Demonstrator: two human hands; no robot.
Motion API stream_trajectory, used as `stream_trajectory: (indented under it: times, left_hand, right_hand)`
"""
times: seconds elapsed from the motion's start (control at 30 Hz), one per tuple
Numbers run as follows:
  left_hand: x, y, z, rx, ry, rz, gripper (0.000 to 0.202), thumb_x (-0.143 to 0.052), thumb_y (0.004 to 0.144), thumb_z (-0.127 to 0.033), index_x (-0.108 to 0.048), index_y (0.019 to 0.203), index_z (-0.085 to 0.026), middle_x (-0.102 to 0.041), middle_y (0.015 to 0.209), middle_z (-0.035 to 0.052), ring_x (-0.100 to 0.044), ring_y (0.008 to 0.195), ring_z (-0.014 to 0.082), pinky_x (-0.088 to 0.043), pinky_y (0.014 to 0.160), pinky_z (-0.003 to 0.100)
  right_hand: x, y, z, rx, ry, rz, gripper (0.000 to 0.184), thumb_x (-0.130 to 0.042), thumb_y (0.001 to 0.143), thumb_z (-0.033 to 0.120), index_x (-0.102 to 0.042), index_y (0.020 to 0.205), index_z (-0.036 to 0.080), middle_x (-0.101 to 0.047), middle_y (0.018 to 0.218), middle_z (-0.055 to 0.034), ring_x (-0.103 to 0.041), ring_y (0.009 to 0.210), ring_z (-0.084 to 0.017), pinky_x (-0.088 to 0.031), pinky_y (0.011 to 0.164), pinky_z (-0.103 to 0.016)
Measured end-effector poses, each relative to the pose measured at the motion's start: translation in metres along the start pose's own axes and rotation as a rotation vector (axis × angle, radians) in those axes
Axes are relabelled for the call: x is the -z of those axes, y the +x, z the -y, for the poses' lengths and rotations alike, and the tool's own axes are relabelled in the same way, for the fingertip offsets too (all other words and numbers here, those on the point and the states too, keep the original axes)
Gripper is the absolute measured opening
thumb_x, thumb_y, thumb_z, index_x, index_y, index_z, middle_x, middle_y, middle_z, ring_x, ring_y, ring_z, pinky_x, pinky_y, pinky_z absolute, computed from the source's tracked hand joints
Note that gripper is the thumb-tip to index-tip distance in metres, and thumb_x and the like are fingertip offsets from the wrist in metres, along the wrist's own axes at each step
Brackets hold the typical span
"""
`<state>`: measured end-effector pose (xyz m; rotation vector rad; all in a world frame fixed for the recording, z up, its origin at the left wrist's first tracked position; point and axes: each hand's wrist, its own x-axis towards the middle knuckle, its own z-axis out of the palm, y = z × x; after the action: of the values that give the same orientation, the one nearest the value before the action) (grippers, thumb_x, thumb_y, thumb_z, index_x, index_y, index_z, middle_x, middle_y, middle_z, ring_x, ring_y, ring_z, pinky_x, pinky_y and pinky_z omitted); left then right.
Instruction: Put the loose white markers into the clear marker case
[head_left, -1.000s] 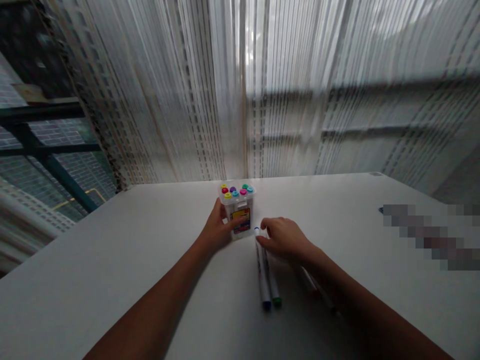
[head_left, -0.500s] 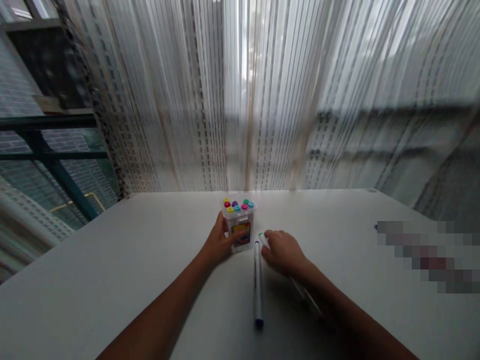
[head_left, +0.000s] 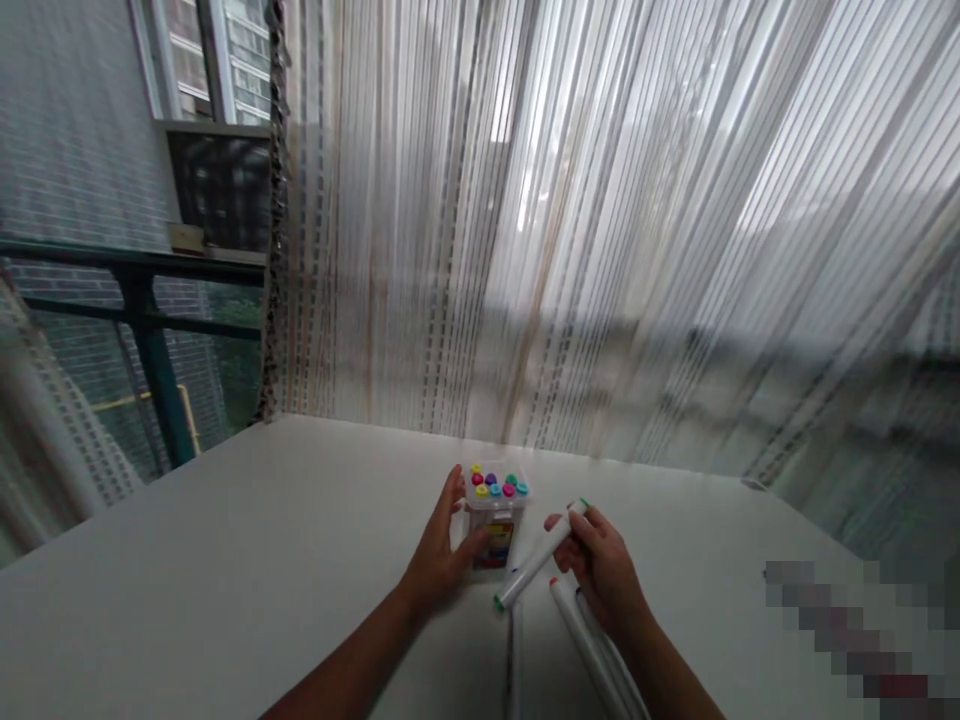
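A clear plastic marker box (head_left: 495, 520) with several coloured marker caps showing at its top stands on the white table (head_left: 225, 560). My left hand (head_left: 442, 550) cups its left side, thumb against the front, fingers partly spread. My right hand (head_left: 600, 565) is closed on a white marker with green ends (head_left: 536, 558), held tilted just right of the box. Under my right wrist lies a white marker with a red tip (head_left: 585, 640). Another marker (head_left: 514, 650) lies on the table below the held one.
Sheer striped curtains (head_left: 570, 230) hang close behind the table's far edge. At the left, a window shows a green railing (head_left: 150, 340) and a brick building. A blurred-out patch (head_left: 862, 630) sits at the table's right.
My right hand has picked the green marker up off the table and raised it beside the box. The view has tilted up; the blue marker is now mostly out of sight.
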<state>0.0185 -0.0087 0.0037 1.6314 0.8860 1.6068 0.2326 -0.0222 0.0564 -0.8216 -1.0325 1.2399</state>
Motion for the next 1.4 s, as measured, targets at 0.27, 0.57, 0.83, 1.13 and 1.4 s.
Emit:
stream_trajectory:
  times: [0.27,0.57,0.83,1.13,1.4]
  left_hand:
    - [0.006,0.003,-0.025,-0.371,0.343,-0.143,0.036,-0.047,0.098,-0.041,-0.046,0.129,-0.024,-0.053,0.129,0.0129,-0.052,0.120,0.0284,-0.043,0.102,0.047]
    - [0.009,0.003,-0.021,-0.486,0.482,-0.124,0.032,-0.046,0.098,-0.036,-0.045,0.128,-0.024,-0.051,0.131,0.0140,-0.049,0.125,0.0306,-0.041,0.104,0.050]
    - [0.013,0.002,-0.013,-0.419,0.446,-0.105,0.033,-0.048,0.098,-0.035,-0.043,0.128,-0.026,-0.047,0.137,0.0146,-0.046,0.128,0.0307,-0.040,0.105,0.052]
    - [0.016,0.006,-0.016,-0.428,0.427,-0.183,0.027,-0.044,0.099,-0.042,-0.047,0.120,-0.024,-0.051,0.131,0.0137,-0.050,0.125,0.0301,-0.043,0.101,0.050]
    - [0.018,0.021,-0.041,-0.607,0.507,-0.280,0.024,-0.052,0.096,-0.032,-0.049,0.117,-0.022,-0.057,0.122,0.0118,-0.056,0.115,0.0270,-0.046,0.098,0.048]
  right_hand:
    - [0.011,0.002,-0.017,-0.168,0.169,-0.042,0.051,-0.091,0.053,0.049,-0.055,0.074,0.019,-0.071,0.070,-0.0023,-0.056,0.051,-0.011,-0.045,0.047,-0.022]
    - [0.011,0.002,-0.018,-0.137,0.165,-0.037,0.045,-0.086,0.060,0.046,-0.053,0.073,0.019,-0.073,0.077,-0.0067,-0.058,0.050,-0.012,-0.043,0.046,-0.022]
    - [0.013,0.004,-0.019,-0.124,0.105,-0.051,0.037,-0.078,0.063,0.043,-0.052,0.073,0.019,-0.071,0.070,-0.0046,-0.055,0.046,-0.010,-0.042,0.044,-0.020]
    - [0.014,0.006,-0.023,-0.145,-0.544,0.098,0.022,-0.054,0.074,0.034,-0.044,0.059,0.022,-0.042,0.042,0.0078,-0.039,0.035,-0.009,-0.026,0.039,-0.022]
    - [0.003,-0.009,-0.011,0.029,-1.502,0.180,0.025,-0.053,0.086,0.021,-0.070,0.104,0.013,-0.073,0.089,-0.0105,-0.066,0.092,-0.024,-0.043,0.077,-0.030]
